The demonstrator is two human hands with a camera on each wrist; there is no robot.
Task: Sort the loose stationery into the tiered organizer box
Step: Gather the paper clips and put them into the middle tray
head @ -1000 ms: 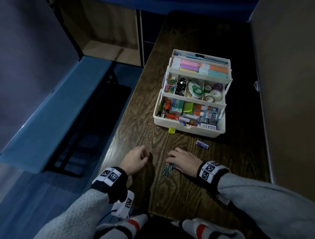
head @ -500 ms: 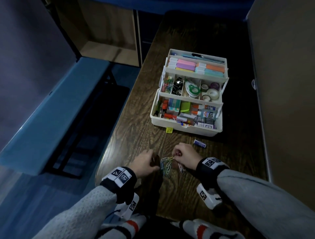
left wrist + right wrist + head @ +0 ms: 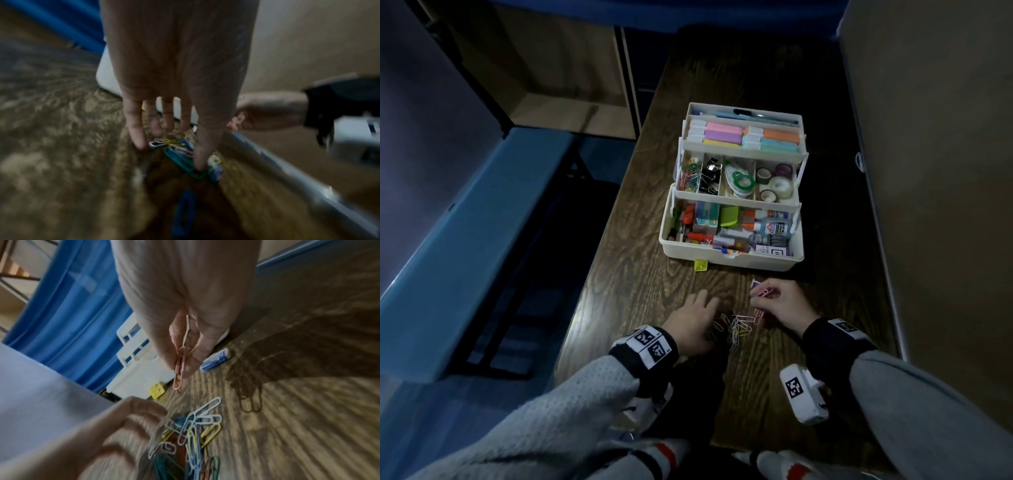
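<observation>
The white tiered organizer box (image 3: 729,260) stands open on the dark wood table, its trays full of stationery. Its middle tier's left compartment (image 3: 690,174) holds paper clips. A pile of coloured paper clips (image 3: 738,330) (image 3: 195,431) (image 3: 179,155) lies in front of me between my hands. My right hand (image 3: 758,298) (image 3: 180,368) is raised just above the table and pinches a few pink paper clips (image 3: 765,292) (image 3: 178,379) between thumb and fingers. My left hand (image 3: 705,310) (image 3: 168,154) reaches down with straight, spread fingers, its tips touching the pile.
A small blue-and-white item (image 3: 216,360) lies on the table beside my right hand, near the box front. The box's yellow latch (image 3: 701,265) sticks out towards me. A blue bench (image 3: 465,222) runs past the table's left edge; a tan panel (image 3: 928,171) borders the right.
My right hand has lifted off the pile with pink clips pinched and moved a little towards the box. My left hand has come in from the left onto the pile.
</observation>
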